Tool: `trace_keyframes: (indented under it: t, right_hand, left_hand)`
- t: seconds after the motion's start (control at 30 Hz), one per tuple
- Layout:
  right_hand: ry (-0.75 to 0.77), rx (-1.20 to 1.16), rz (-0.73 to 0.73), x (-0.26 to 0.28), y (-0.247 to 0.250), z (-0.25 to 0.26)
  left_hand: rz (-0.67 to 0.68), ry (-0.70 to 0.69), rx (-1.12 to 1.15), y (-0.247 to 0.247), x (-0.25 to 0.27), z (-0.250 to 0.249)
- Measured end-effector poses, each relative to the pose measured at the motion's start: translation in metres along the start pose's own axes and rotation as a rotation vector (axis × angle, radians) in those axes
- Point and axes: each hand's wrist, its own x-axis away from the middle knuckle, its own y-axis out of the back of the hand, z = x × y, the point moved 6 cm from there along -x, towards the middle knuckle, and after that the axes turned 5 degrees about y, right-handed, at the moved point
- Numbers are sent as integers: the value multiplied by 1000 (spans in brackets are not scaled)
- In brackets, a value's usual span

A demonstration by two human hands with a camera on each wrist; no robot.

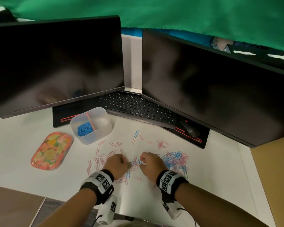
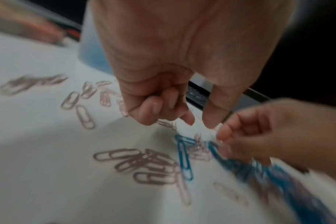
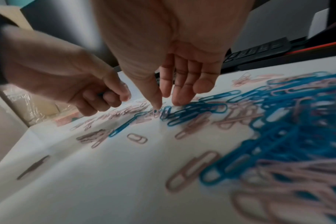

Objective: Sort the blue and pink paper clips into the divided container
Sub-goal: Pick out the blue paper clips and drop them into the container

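Left hand [image 1: 117, 164] hangs over the scattered clips with its fingers curled tight into the palm; whether it grips anything, no view settles. From the head camera both hands look like closed fists. Only the right wrist camera shows that the right hand [image 3: 175, 72] has its fingers extended downward, thumb tip [image 3: 157, 104] and fingertips [image 3: 177, 100] set down beside a blue paper clip [image 3: 165, 112], nothing clamped between them.

Beyond the left hand and a little to its left stands the divided container [image 1: 103, 126], its left compartment holding blue clips [image 1: 85, 128]; the wrist views give it only as a blur. Left of that hand lies a flowered tray [image 1: 52, 150]. Right of the right hand, the mixed heap of blue and pink clips [image 1: 176, 160] covers the white surface [image 1: 203, 177], and pink clips [image 2: 81, 104] lie loose around the left hand.
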Motion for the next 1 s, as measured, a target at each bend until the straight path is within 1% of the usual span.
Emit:
trace_keyframes:
  t: [0.07,0.13,0.27,0.43,0.5,0.57,0.63,0.7,0.73,0.77,0.8,0.87,0.93,1.0]
  right_hand:
    - [-5,45,16,-6,-4,3]
    - [-34,68,40,-10,-5,3]
    - [-74,62,89,-17,-5,2]
    - [-49,63,125,-20,-9,-3]
    - [-31,35,113,-21,-7,-5]
    - [-9,-13,81,-25,0,-8]
    - [-28,-98,44,-32,9,-14]
    - [-91,-222,10,-41,19,-21]
    - [-130,-289,-4,-46,23,-25]
    - [-166,-364,-12,-52,27,-28]
    - [-196,-452,-11,-57,31,-29]
    - [-251,-682,7,-68,34,-27]
    - [-293,-901,8,-76,38,-22]
    - [-339,-1055,16,-87,39,-17]
  left_hand:
    - [-2,-31,-202,-11,5,1]
    - [-17,-52,-316,-17,7,2]
    - [-42,-66,-351,-17,1,5]
    - [-15,-90,-382,-15,-4,8]
    - [-17,-134,-387,-13,-5,7]
    - [-12,-204,-339,-10,-5,3]
    - [-3,-261,-245,-7,-4,-1]
    - [-18,-262,-102,-1,-6,-1]
    - [-23,-231,-4,2,-9,-1]
    - [-13,-171,127,6,-13,1]
    - [26,-85,294,7,-17,4]
    - [147,74,668,8,-22,7]
    - [224,141,911,14,-23,6]
    - [258,158,1058,20,-26,7]
